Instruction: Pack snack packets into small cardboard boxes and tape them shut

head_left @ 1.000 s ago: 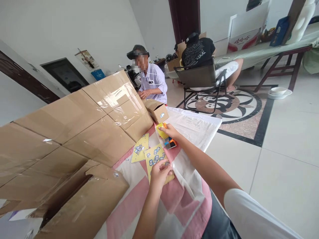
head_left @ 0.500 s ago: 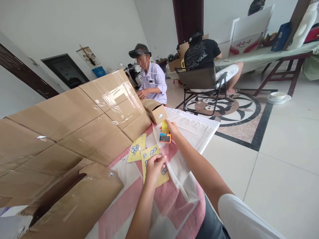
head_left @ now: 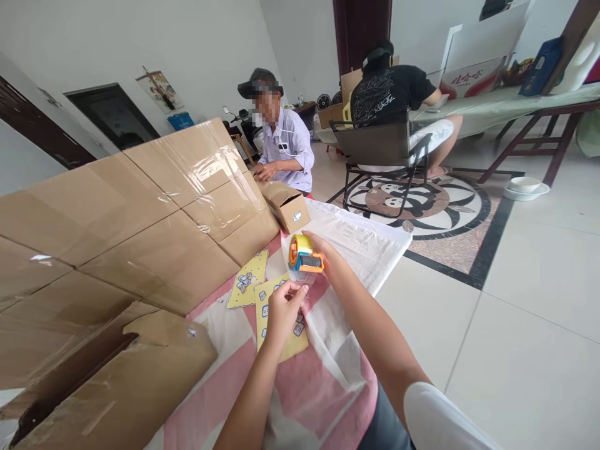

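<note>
My right hand [head_left: 324, 251] is closed around a tape dispenser [head_left: 300, 251] with a yellow roll and a blue and orange frame. A strip of clear tape [head_left: 305, 281] runs from its cutter down to my left hand [head_left: 287, 305], which pinches the free end between thumb and fingers. Beneath the left hand lies a yellow sheet [head_left: 291, 347] printed with small blue-edged pictures, partly covered by that hand. Beside it, to the left, is a yellow triangular piece [head_left: 248, 279] with a similar print.
A wall of taped cardboard boxes [head_left: 135, 215] stands on the left, with an opened box [head_left: 126, 381] in front. A small box [head_left: 287, 209] sits behind the dispenser on the pink and white cloth [head_left: 225, 381]. One person [head_left: 285, 147] faces me; another [head_left: 391, 94] sits in a chair.
The dispenser has turned in my right hand, so the side of its roll now shows. The tape strip between my hands looks shorter. The whole view has shifted slightly.
</note>
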`<action>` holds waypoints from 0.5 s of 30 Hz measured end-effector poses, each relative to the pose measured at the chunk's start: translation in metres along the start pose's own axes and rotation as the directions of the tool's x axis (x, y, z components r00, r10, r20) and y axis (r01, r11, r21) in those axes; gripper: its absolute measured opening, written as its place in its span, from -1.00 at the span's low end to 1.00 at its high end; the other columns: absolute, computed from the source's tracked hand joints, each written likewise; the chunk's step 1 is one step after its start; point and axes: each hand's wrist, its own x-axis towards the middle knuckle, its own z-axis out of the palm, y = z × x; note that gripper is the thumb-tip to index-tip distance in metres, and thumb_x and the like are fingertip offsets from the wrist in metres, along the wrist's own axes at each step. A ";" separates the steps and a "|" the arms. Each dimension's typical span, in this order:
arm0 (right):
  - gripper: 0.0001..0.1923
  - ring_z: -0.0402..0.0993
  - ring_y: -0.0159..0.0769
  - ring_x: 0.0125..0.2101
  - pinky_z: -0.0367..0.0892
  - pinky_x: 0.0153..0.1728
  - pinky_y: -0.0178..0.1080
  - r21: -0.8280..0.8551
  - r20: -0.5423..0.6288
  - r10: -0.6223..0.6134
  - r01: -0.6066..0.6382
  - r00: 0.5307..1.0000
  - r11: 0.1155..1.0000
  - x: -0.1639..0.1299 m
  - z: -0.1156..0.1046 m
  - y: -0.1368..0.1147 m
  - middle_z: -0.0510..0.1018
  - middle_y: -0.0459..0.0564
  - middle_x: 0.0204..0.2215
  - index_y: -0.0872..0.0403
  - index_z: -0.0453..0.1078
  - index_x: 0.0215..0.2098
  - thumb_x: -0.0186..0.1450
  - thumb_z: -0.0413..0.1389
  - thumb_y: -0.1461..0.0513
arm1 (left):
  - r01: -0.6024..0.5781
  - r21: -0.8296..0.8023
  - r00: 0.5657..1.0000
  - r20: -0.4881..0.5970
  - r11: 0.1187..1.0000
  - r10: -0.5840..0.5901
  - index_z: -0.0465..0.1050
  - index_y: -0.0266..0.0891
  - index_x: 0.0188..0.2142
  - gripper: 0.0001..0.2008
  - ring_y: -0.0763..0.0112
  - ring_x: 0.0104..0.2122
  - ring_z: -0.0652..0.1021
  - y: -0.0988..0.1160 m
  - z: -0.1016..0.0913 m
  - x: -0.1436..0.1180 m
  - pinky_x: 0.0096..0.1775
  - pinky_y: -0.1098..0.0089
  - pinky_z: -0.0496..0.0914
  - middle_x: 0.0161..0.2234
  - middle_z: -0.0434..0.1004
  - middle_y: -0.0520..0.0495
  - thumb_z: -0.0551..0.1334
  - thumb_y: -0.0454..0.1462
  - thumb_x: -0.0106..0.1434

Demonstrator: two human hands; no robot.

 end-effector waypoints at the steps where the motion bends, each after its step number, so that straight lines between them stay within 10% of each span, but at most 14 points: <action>1: -0.61 0.48 -0.27 -0.59 0.48 -0.45 -0.19 0.017 0.013 0.054 -0.054 0.998 0.998 0.000 -0.001 -0.003 0.53 0.01 -0.57 0.09 0.36 -0.32 0.51 -0.17 0.09 | -0.002 -0.004 1.000 -0.001 1.000 0.002 0.39 -0.20 -0.50 -0.68 0.44 -0.53 0.46 0.003 0.001 -0.002 -0.37 0.45 0.32 -0.55 0.45 0.06 0.34 -0.05 0.21; 15: -0.68 0.47 -0.25 -0.61 0.43 -0.53 -0.23 0.125 -0.105 0.080 -0.066 0.991 0.990 -0.008 0.001 -0.009 0.56 0.01 -0.57 0.06 0.32 -0.24 0.50 -0.14 0.06 | 0.137 -0.217 0.991 0.025 0.967 -0.135 0.28 -0.20 -0.54 -0.54 0.52 -0.53 0.35 0.030 0.032 -0.040 -0.42 0.48 0.44 -0.57 0.26 0.10 0.43 0.04 0.06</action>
